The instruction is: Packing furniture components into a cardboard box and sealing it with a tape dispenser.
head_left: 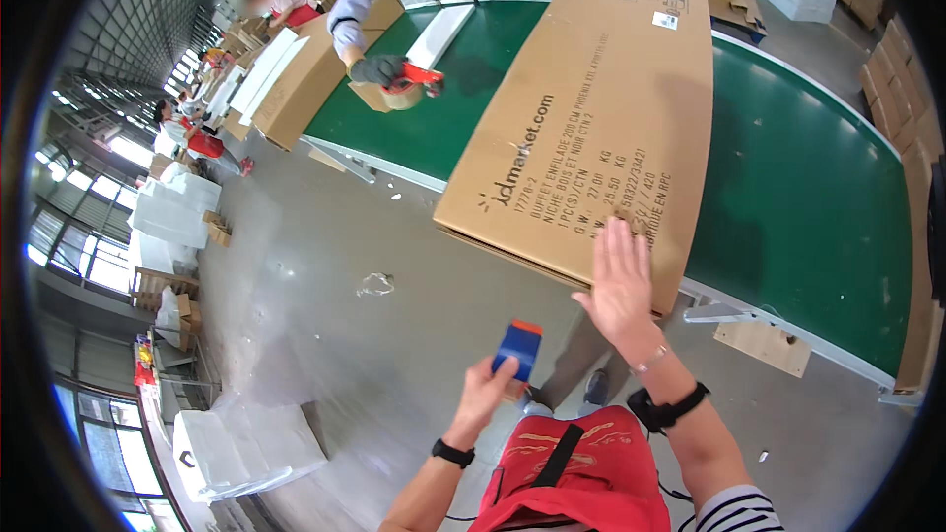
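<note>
A large flat cardboard box lies on the green conveyor belt, its near end overhanging the belt's edge. My right hand rests flat and open on the box's near end, fingers spread. My left hand is lower down, closed around a small blue tool with an orange top, apart from the box. Across the belt, another person's gloved hand holds a red tape dispenser close to the belt surface.
A second long carton lies across the belt's far left end. White foam blocks and cartons stand on the concrete floor to my left. A wooden board lies under the belt's edge. Other workers are farther back on the left.
</note>
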`<state>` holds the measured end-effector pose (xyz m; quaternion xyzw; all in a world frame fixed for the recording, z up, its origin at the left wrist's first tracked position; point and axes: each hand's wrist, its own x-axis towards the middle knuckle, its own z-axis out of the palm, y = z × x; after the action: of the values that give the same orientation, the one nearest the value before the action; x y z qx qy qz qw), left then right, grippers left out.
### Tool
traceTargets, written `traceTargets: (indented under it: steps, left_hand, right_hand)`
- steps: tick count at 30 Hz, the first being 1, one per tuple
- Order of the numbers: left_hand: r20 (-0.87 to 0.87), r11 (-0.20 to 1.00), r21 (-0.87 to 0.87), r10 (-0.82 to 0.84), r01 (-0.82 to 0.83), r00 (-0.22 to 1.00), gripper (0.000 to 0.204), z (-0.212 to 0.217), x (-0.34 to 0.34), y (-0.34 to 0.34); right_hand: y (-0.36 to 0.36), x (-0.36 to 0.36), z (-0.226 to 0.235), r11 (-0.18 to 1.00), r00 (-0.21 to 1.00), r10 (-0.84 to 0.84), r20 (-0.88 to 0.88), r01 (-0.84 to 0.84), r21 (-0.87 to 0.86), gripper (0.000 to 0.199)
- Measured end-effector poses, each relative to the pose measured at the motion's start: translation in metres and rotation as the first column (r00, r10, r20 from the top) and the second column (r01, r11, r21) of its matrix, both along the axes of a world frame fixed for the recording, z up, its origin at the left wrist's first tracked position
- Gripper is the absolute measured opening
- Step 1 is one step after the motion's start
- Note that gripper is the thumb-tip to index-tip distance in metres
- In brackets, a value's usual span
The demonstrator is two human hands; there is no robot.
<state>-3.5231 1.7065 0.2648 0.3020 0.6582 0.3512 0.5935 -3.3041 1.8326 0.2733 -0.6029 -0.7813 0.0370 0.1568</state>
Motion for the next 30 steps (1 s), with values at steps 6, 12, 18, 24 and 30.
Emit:
traceTargets:
  steps: [6, 12, 18, 24, 30]
  left_hand:
    - [0.061, 0.882, 0.468, 0.023, -0.049, 0.998, 0.028, 0.095, -0.025, 0.092]
    - [0.128, 0.955, 0.293, 0.015, -0.053, 0.992, 0.026, 0.05, -0.071, 0.17]
    - [0.082, 0.971, 0.224, 0.066, -0.083, 0.994, 0.025, 0.022, -0.11, 0.061]
    - [0.016, 0.986, -0.045, 0.161, -0.16, 0.987, 0.026, 0.011, -0.16, -0.051]
    - [-0.162, 0.992, 0.083, -0.077, 0.092, 0.984, 0.05, -0.139, -0.082, 0.137]
  right_hand:
    - [0.065, -0.077, -0.027, 1.0, 0.98, -0.015, 0.198, 0.015, 0.003, 0.098]
    - [0.07, -0.097, -0.009, 0.987, 0.99, 0.02, 0.143, 0.003, -0.161, 0.103]
    - [0.075, -0.089, -0.021, 0.985, 0.983, 0.0, 0.186, 0.032, -0.169, 0.104]
    - [0.071, -0.089, -0.013, 0.995, 0.986, -0.011, 0.165, 0.028, -0.1, 0.104]
    - [0.07, -0.099, -0.014, 0.999, 0.995, 0.006, 0.1, -0.001, -0.047, 0.107]
